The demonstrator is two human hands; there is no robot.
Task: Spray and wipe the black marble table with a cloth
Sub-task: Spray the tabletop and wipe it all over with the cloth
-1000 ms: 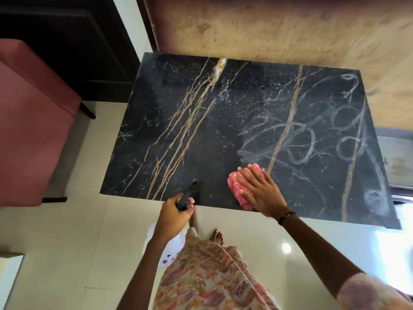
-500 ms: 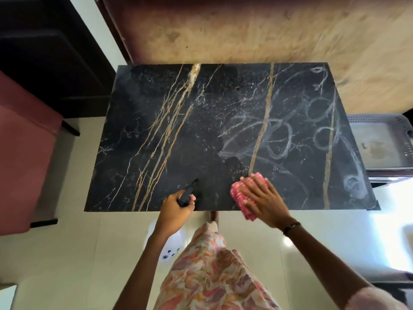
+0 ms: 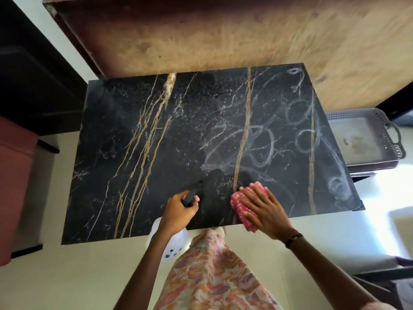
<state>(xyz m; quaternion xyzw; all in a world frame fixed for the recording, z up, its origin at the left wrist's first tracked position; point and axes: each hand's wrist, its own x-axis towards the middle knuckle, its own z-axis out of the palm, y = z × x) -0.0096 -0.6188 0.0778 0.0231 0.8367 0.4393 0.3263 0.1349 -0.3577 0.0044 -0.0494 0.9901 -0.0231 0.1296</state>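
Note:
The black marble table with gold veins fills the middle of the head view; white ring-shaped smears cover its right half. My left hand is closed around the black head of a spray bottle at the near edge, with the white bottle body hanging below the table edge. My right hand lies flat, fingers spread, pressing a pink cloth onto the marble near the front edge, right of the middle gold vein.
A large wooden board lies beyond the table's far edge. A grey plastic tray sits at the right. A red chair stands at the left. Pale floor tiles surround my patterned dress.
The view has shifted so the table sits further left and lower. My right hand with the cloth slid slightly rightward along the front edge. My left hand keeps its hold on the spray bottle.

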